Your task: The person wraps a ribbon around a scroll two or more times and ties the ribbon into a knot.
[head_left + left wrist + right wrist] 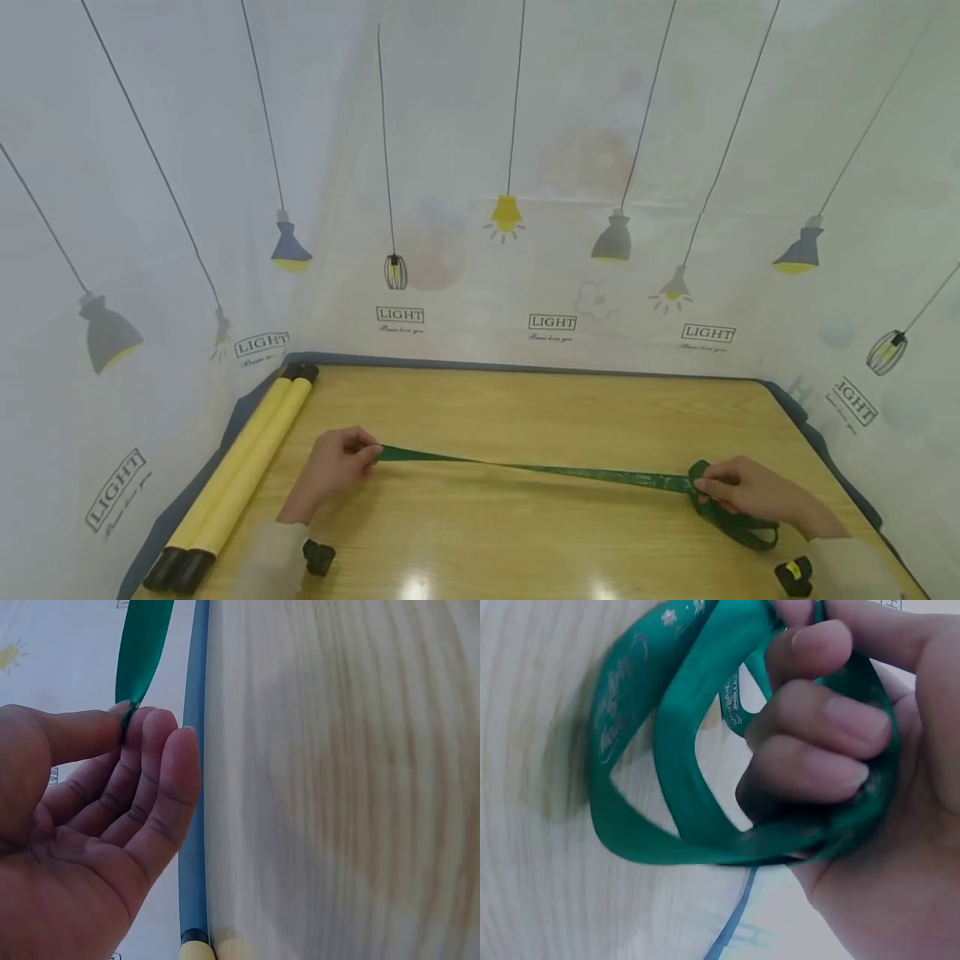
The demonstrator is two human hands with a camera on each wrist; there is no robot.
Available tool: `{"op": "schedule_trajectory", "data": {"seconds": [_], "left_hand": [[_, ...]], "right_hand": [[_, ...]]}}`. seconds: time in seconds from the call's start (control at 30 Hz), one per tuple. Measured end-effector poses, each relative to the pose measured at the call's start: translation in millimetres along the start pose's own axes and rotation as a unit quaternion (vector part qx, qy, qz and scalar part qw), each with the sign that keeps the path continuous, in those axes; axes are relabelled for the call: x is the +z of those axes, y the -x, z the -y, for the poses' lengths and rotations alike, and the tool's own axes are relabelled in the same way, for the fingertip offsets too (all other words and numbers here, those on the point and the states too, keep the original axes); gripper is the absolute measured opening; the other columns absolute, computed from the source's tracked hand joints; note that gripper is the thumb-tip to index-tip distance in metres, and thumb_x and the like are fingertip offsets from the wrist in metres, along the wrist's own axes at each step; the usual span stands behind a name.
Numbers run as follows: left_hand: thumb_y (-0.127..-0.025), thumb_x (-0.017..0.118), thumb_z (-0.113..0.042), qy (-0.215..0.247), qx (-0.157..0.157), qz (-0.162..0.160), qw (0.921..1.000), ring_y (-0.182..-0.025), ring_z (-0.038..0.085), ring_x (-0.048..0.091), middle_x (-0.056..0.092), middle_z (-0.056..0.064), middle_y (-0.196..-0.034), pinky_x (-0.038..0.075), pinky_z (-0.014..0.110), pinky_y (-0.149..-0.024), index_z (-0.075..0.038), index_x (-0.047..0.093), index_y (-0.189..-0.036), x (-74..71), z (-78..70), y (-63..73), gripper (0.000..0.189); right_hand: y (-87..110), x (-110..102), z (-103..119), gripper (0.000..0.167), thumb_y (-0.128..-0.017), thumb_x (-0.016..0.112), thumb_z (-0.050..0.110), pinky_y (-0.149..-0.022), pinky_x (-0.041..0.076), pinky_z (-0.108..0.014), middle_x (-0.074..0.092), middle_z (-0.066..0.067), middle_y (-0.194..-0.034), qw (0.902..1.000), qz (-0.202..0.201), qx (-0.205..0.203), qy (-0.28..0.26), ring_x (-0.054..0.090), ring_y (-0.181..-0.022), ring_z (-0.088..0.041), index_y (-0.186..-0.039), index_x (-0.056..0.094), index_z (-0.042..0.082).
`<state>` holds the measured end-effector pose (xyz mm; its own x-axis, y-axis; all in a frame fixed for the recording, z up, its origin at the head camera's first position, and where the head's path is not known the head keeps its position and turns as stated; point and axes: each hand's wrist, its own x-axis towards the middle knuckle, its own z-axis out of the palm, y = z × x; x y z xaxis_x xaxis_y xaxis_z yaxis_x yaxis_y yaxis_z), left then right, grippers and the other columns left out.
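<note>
A green satin ribbon [615,475] with a pale print stretches across the table between both hands, twisted near its middle. My left hand [343,458] pinches one end between thumb and fingertips; in the left wrist view that ribbon end [142,656] rises from the pinch of the left hand [97,795]. My right hand [750,492] grips the ribbon's other part, where several loose loops hang. In the right wrist view the ribbon loops [686,765] pass around the curled fingers of the right hand [930,765].
Two yellow rolls [247,467] with black end caps lie side by side along the left edge of the wooden table [525,542]. A white sheet [480,125] printed with hanging lamps rises behind and at both sides. Blue-grey edging [525,366] borders the tabletop.
</note>
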<state>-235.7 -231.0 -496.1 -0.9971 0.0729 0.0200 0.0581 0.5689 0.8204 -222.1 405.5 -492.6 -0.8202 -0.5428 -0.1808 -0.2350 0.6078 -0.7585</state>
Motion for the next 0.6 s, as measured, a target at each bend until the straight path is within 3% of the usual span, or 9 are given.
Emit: {"op": "schedule_trajectory", "data": {"seconds": [0.1, 0.23, 0.3, 0.47, 0.53, 0.6], "left_hand": [[-0.1, 0.067, -0.015, -0.003, -0.016, 0.007, 0.9998, -0.067, 0.021, 0.063, 0.069, 0.013, -0.078, 0.051, 0.028, -0.057, -0.006, 0.071, -0.096, -3.3, 2.9, 0.4, 0.01], [-0.1, 0.067, -0.012, 0.002, -0.034, 0.017, 0.9993, -0.066, 0.021, 0.062, 0.068, 0.015, -0.077, 0.053, 0.03, -0.058, -0.004, 0.07, -0.095, -5.6, 4.6, -0.4, 0.01], [-0.099, 0.067, -0.012, 0.005, -0.042, 0.018, 0.999, -0.066, 0.021, 0.062, 0.068, 0.015, -0.077, 0.054, 0.031, -0.059, -0.004, 0.07, -0.095, -6.2, 4.9, -0.2, 0.01], [-0.1, 0.067, -0.012, 0.007, -0.05, 0.02, 0.9985, -0.067, 0.02, 0.062, 0.068, 0.014, -0.077, 0.055, 0.032, -0.06, -0.003, 0.07, -0.095, -8.5, 5.4, 0.5, 0.01], [-0.1, 0.067, -0.012, 0.009, -0.05, 0.02, 0.9985, -0.068, 0.02, 0.063, 0.068, 0.013, -0.077, 0.056, 0.032, -0.06, -0.003, 0.07, -0.095, -9.9, 5.3, 0.8, 0.01], [-0.1, 0.066, -0.012, 0.008, -0.046, 0.023, 0.9987, -0.068, 0.02, 0.064, 0.069, 0.013, -0.078, 0.056, 0.032, -0.06, -0.003, 0.07, -0.096, -11.8, 6.1, 0.5, 0.011]], "right_hand": [[1.2, -0.5, -0.8, 0.028, -0.109, 0.05, 0.021, -0.048, 0.041, -0.027, 0.047, 0.011, -0.061, 0.9999, -0.006, 0.009, 0.001, 0.041, -0.05, 0.001, -0.1, 0.07, 0.004], [1.0, -0.5, -2.2, 0.028, -0.108, 0.053, 0.019, -0.043, 0.039, -0.022, 0.055, 0.002, -0.061, 0.9994, -0.006, 0.008, -0.032, 0.037, -0.046, 0.001, -0.122, 0.066, -0.001], [1.0, -1.2, -2.6, 0.033, -0.107, 0.053, 0.016, -0.044, 0.04, -0.022, 0.061, -0.007, -0.065, 0.9987, -0.003, -0.005, -0.05, 0.04, -0.045, -0.005, -0.133, 0.062, -0.003], [0.4, -2.5, -1.3, 0.037, -0.106, 0.054, 0.012, -0.067, 0.045, -0.023, 0.067, -0.017, -0.075, 0.9983, 0.003, -0.035, -0.047, 0.053, -0.059, -0.023, -0.14, 0.06, -0.001], [0.2, -2.0, -0.2, 0.036, -0.106, 0.055, 0.013, -0.072, 0.046, -0.022, 0.075, -0.017, -0.089, 0.9987, 0.0, -0.04, -0.03, 0.057, -0.063, -0.013, -0.14, 0.062, 0.002], [0.4, -1.4, 1.1, 0.034, -0.105, 0.057, 0.014, -0.075, 0.049, -0.02, 0.076, -0.019, -0.108, 0.9988, -0.004, -0.048, -0.005, 0.063, -0.078, 0.001, -0.137, 0.064, 0.003]]}}
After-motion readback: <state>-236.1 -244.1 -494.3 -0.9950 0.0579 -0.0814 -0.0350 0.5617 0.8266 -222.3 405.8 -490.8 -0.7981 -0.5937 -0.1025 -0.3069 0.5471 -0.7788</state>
